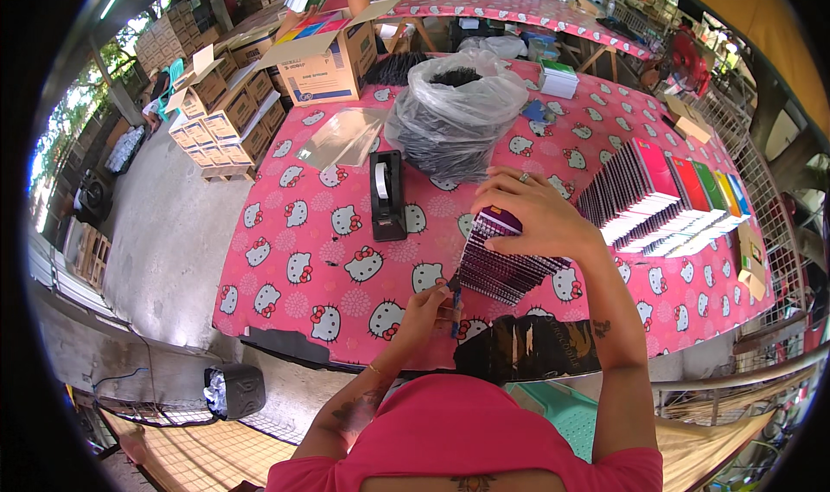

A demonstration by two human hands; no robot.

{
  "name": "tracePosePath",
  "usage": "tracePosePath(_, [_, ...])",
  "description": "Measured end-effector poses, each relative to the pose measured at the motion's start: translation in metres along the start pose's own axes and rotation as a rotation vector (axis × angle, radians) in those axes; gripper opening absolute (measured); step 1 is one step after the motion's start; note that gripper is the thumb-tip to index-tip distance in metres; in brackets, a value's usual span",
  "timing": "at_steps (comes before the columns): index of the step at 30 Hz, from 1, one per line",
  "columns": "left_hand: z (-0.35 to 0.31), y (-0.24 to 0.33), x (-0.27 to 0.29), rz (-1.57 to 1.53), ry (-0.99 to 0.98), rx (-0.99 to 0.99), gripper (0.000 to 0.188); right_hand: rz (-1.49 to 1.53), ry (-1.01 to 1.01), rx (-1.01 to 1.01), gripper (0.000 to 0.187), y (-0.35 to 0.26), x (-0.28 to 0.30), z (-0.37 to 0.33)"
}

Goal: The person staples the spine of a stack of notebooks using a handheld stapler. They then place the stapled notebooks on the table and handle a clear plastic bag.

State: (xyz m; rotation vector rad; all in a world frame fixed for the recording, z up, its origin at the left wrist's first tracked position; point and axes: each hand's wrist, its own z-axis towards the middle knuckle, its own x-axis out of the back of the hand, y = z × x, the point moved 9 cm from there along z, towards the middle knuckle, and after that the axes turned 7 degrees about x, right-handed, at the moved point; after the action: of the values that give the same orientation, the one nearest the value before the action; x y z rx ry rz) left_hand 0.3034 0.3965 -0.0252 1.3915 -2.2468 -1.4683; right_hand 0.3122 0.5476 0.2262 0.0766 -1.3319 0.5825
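Note:
My right hand [540, 211] spreads over a stack of dark purple spiral-bound notebooks [510, 271], its thumb on the near side and its fingers over the far side. The coils of the notebooks face me. Close to the stack's left corner, my left hand [428, 319] is closed around a slim blue-and-black hand tool [455, 306]; its exact kind is too small to make out. A black tape dispenser [387, 200] with a white roll stands left of the stack. Beyond the stack sits a clear plastic bag [454, 116] full of black coils.
Rows of spiral notebooks with coloured covers [666, 198] stand at the right. Clear plastic sheets [346, 137] lie at the left, near an open carton [324, 68] where another person stands. A torn black cardboard piece [527, 349] covers the near edge. Stacked cartons [225, 120] stand beyond the table's left side.

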Motion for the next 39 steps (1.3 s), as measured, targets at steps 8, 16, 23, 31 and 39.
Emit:
tracePosePath(8, [-0.034,0.047,-0.017,1.129,0.527,-0.89,0.032,-0.002,0.005,-0.001,0.043,0.0,0.0,0.0])
tracePosePath(16, [0.003,-0.002,0.004,0.04,0.035,-0.003,0.032,0.016,-0.001,-0.015,0.044,0.001,0.001,-0.001])
tracePosePath(23, [-0.019,0.038,-0.007,1.018,0.439,-0.769,0.03,-0.01,0.066,0.04,0.041,-0.003,0.003,0.0])
tracePosePath(31, [0.015,-0.017,0.012,-0.039,0.069,0.032,0.031,-0.018,0.066,0.031,0.042,-0.001,0.003,-0.001])
tracePosePath(39, [0.023,-0.013,0.023,0.341,0.123,-0.141,0.037,-0.009,0.073,0.039,0.041,-0.002,0.004,0.0])
